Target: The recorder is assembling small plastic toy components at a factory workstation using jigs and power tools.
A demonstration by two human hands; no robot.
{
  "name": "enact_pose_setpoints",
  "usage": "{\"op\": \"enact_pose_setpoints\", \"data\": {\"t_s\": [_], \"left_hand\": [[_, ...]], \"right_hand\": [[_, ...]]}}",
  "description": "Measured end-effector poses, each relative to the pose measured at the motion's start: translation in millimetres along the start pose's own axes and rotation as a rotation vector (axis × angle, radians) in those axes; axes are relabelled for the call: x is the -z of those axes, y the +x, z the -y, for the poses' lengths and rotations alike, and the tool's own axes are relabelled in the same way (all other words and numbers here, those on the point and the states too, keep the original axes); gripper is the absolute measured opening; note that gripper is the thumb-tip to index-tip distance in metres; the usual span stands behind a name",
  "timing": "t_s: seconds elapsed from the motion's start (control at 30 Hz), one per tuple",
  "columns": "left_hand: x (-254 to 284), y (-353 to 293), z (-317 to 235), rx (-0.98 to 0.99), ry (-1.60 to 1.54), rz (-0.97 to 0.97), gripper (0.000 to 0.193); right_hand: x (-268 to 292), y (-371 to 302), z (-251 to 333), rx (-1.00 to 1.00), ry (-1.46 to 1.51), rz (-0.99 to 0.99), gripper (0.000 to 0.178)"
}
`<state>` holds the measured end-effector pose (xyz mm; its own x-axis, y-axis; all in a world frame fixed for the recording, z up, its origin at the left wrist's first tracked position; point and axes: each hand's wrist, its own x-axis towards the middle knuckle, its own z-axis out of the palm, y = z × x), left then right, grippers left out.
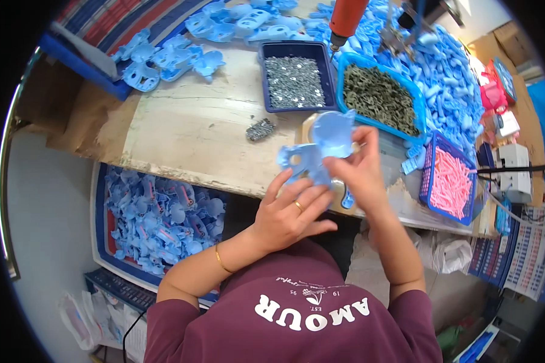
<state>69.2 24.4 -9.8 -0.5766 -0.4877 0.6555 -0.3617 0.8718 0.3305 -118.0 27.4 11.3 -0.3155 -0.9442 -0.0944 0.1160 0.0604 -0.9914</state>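
Note:
Above the table's front edge, a light blue molded plastic piece [334, 134] with a rounded cup and a holed lower part is in front of me. My right hand [362, 172] pinches its right side between thumb and fingers. Stretched out along the piece's lower edge are the fingers of my left hand [293, 212], touching it, with the thumb standing apart. Behind the piece, a light-coloured block [307, 128] partly shows. A small blue part [347, 199] sits just below my right hand, partly covered.
Beyond stand a dark blue bin of small metal pieces [293, 81] and a blue tray of dark metal clips [378, 100]. A red power screwdriver [347, 18] hangs overhead. Pink sticks fill a purple basket [451, 184] at right. Blue parts fill a crate [157, 221] below left.

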Motion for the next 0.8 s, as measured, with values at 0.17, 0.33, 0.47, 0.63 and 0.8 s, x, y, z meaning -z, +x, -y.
{"op": "enact_pose_setpoints", "data": {"t_s": [0.17,0.33,0.47,0.63,0.8], "left_hand": [[0.2,-11.5,7.6,-0.116,-0.173,0.072,0.035],[-6.3,0.2,11.3,-0.005,-0.191,0.063,0.034],[-15.1,3.9,14.9,0.022,-0.167,0.097,0.035],[-24.0,14.3,26.4,0.049,-0.173,0.152,0.038],[-34.6,30.0,28.5,0.016,-0.163,0.25,0.055]], "right_hand": [[65.8,13.5,31.6,-0.015,-0.323,0.088,0.057],[67.4,32.6,24.3,-0.014,-0.504,0.328,0.056],[61.0,38.4,13.7,0.183,-0.696,0.361,0.054],[65.1,13.6,29.4,0.438,-1.021,0.206,0.051],[93.9,-24.0,39.2,0.348,-1.081,0.302,0.056]]}}
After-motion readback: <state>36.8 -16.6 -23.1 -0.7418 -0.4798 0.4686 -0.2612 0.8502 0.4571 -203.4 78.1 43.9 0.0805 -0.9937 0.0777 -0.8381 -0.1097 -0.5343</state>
